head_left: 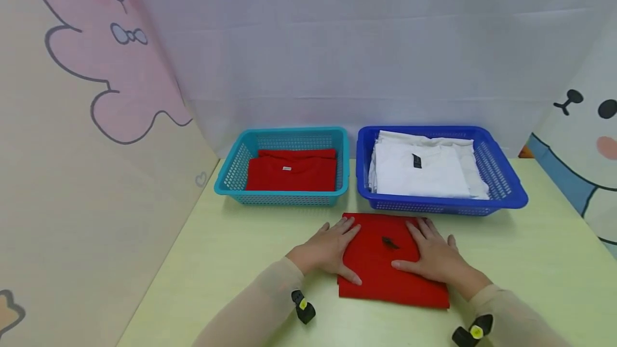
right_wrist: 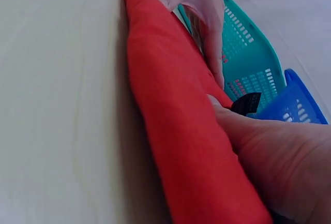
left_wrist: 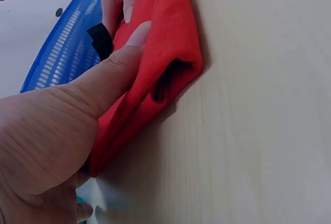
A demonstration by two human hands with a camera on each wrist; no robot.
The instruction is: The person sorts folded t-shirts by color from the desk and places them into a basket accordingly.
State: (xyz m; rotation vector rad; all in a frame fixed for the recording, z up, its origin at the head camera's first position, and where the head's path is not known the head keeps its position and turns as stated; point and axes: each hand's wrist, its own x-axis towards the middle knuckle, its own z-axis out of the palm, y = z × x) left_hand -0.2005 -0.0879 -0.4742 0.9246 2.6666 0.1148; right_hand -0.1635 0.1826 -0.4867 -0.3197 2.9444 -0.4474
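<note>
A folded red T-shirt (head_left: 381,261) lies on the table with a small dark tag showing near its middle. My left hand (head_left: 328,249) rests on its left side, fingers spread and straight. On the right side lies my right hand (head_left: 436,256), fingers likewise spread over the cloth. From the left wrist view, the thumb (left_wrist: 111,74) presses on top of the shirt (left_wrist: 170,32), whose layers gape at the near folded end. In the right wrist view a thick rounded fold of the shirt (right_wrist: 170,115) runs along the near edge, with the black tag (right_wrist: 246,103) sticking up.
Behind the shirt stands a teal basket (head_left: 284,198) with folded red shirts (head_left: 291,173) in it. Beside it, a blue basket (head_left: 434,205) holds folded white shirts (head_left: 419,173). A pale yellow table (head_left: 231,261) lies beneath, with a white cloth wall (head_left: 347,58) at the back.
</note>
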